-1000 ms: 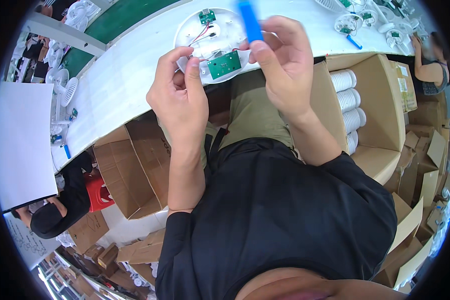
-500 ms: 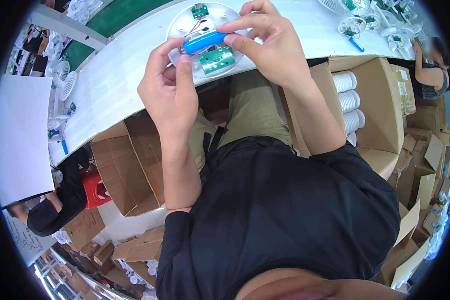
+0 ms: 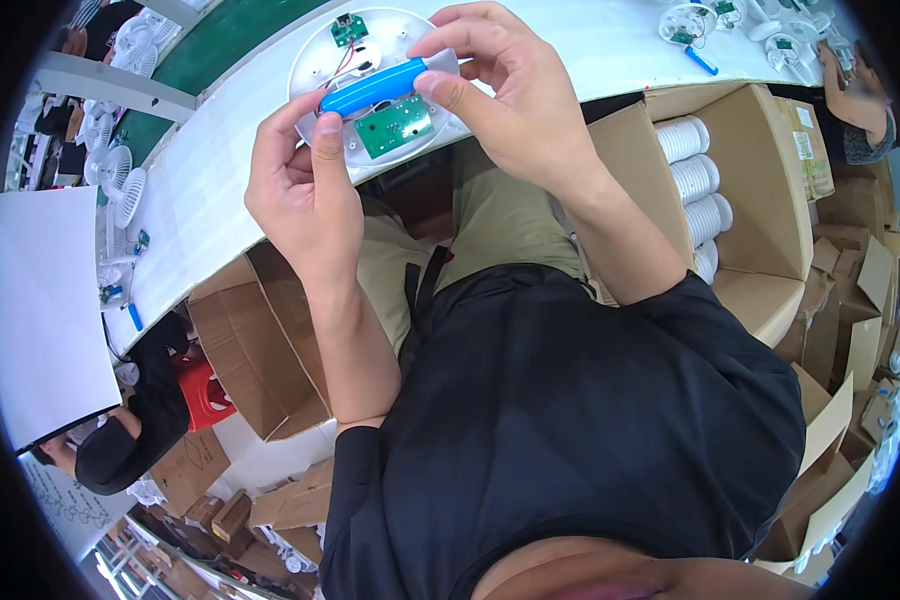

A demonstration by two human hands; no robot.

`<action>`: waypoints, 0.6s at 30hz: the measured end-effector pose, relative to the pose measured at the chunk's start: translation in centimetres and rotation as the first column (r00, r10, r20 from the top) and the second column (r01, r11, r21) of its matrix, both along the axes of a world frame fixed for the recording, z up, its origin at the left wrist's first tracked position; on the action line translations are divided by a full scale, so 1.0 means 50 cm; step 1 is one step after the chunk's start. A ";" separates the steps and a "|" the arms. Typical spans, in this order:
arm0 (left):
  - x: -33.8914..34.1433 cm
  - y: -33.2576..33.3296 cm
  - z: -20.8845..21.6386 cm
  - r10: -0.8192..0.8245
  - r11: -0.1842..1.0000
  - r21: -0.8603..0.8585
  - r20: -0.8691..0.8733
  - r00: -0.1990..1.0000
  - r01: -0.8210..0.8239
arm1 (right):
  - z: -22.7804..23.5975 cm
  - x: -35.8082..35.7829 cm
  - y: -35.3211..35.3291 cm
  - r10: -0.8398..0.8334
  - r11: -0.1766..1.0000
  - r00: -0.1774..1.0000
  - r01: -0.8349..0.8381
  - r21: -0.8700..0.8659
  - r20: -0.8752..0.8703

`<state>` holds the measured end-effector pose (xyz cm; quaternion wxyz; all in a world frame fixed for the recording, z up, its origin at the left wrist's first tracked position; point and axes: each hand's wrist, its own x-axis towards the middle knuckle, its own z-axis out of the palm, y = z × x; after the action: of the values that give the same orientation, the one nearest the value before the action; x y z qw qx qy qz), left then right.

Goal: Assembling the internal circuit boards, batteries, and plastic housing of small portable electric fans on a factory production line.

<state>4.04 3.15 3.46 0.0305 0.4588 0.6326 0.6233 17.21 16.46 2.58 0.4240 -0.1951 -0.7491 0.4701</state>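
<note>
A long white bench (image 3: pixel 210 170) runs across the top of the view, bending with the lens. Below its near edge stand open brown cardboard boxes: one (image 3: pixel 260 350) on the person's left, and a larger one (image 3: pixel 760 180) on the right holding rows of stacked white round plastic shells (image 3: pixel 698 190).

At the bench's near edge lies a white round plastic housing (image 3: pixel 325 55), its open side up. Inside it sit a green oval circuit board (image 3: pixel 394 125) near the front rim and a smaller green circuit board (image 3: pixel 349 29) near the far rim, with thin red and black wires running between the parts.

The left hand (image 3: pixel 305 195) grips the housing's near-left rim, its thumb pressed on the rim just beside the oval board and its forefinger touching the left end of a blue cylindrical battery cell (image 3: pixel 372 86). The right hand (image 3: pixel 515 100) is closed on the cell's right end, pinching it between thumb and fingers. The cell lies nearly level, slightly tilted, across the middle of the housing, just above the oval board.

Farther right on the bench lie more white housings with small green boards (image 3: pixel 688 22) and another blue cell (image 3: pixel 700 60). Another person's hand (image 3: pixel 828 60) rests on parts at the far right.
</note>
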 end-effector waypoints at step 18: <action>-0.015 -0.014 0.020 -0.013 0.997 -0.078 0.110 0.994 0.022 | -0.012 -0.040 0.037 0.286 0.926 0.953 -0.301 -0.227 -0.098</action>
<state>3.27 2.44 4.48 0.0887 0.4279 0.6502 0.6215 15.23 18.32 1.97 0.3457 -0.1158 -0.6940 0.6208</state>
